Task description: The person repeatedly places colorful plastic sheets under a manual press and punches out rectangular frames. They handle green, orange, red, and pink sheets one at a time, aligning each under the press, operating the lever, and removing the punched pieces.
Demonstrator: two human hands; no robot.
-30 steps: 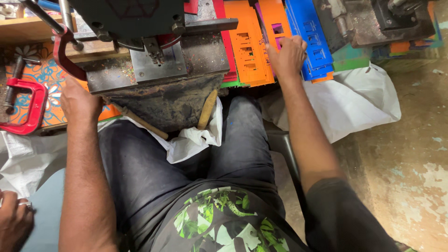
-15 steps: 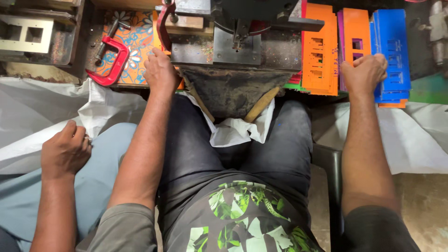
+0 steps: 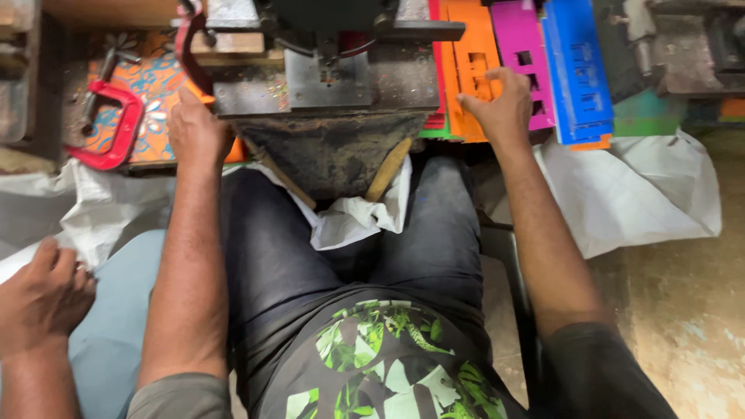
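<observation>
1. The left hand [image 3: 195, 128] lies palm down at the left edge of the metal press [image 3: 330, 81], fingers curled loosely against its base plate. It touches the plate, but whether it grips anything cannot be told.
2. The right hand [image 3: 497, 109] rests with fingers spread and bent on the orange plastic panel [image 3: 473, 66], pressing on it rather than closing round it.
3. Just right of that hand stand a magenta panel [image 3: 521, 46] and a blue panel [image 3: 576, 70], side by side.
4. A red clamp [image 3: 116, 132] lies left of the left hand on a patterned board [image 3: 155, 89].
5. Between the two hands, the press's dark chute [image 3: 334, 155] slopes down toward the lap, onto white sacking [image 3: 357, 217].
6. Another person's hand [image 3: 43, 299], loosely closed, sits at the lower left, well apart from both.
</observation>
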